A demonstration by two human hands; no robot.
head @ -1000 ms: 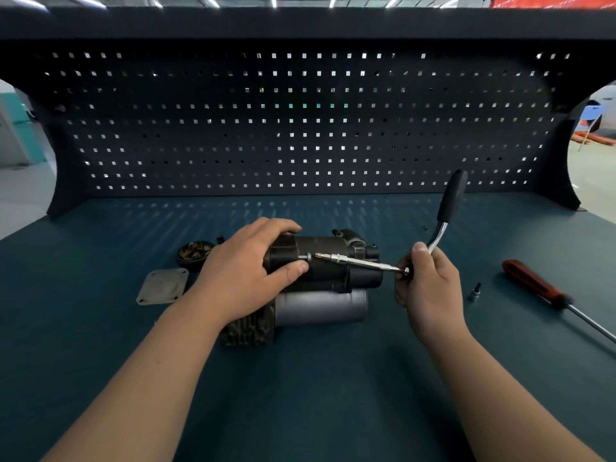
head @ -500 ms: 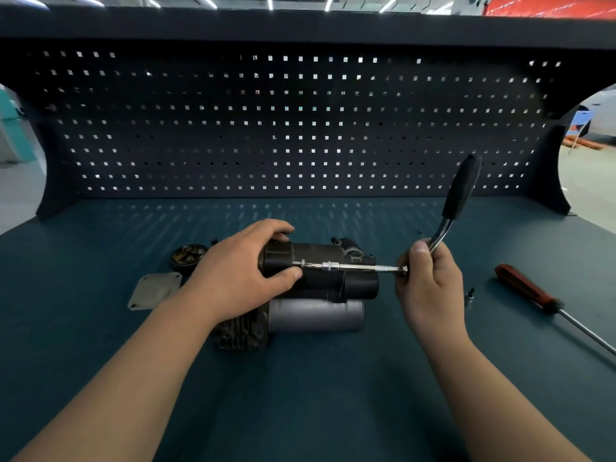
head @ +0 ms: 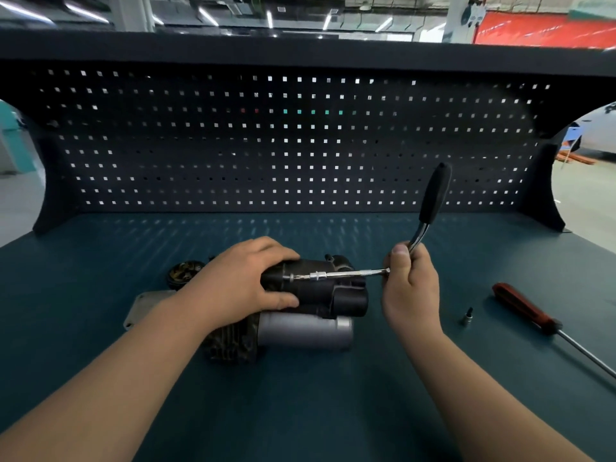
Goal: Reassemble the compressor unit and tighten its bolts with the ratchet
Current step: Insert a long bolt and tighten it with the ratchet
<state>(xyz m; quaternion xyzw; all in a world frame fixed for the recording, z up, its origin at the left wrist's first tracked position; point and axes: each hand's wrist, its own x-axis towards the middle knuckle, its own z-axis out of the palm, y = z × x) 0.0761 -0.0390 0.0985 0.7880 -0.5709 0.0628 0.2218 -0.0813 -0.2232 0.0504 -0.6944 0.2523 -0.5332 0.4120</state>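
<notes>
- We work at a dark teal bench top (head: 300, 411). A black pegboard (head: 300, 145) rises along its far edge beneath a dark shelf (head: 300, 50).
- Above the shelf we see a large hall with strip lights (head: 206, 16) on the ceiling and a red banner (head: 546, 28) at the upper right.
- The compressor (head: 320, 295) lies on its side near the middle of the bench. Its black body is uppermost, its silver cylinder (head: 306, 328) faces us, and a finned block (head: 233, 348) sits at the left end.
- Our left hand (head: 240, 281) grips the left end of the black body, with the fingers curled over the top and the thumb pressed on the near face.
- Our right hand (head: 410, 288) is closed round the head end of the ratchet (head: 433, 198), thumb pointing up. The black grip stands above the fist and tilts right.
- A thin extension bar (head: 346, 272) runs roughly level from the ratchet head leftward to the compressor body, ending just beside the left hand.
- To the left lie a grey plate (head: 143, 306) and a round part (head: 183, 273), both partly hidden by the left arm.
- To the right lie a small socket (head: 466, 316) and a red-handled screwdriver (head: 523, 308), set apart from each other.
</notes>
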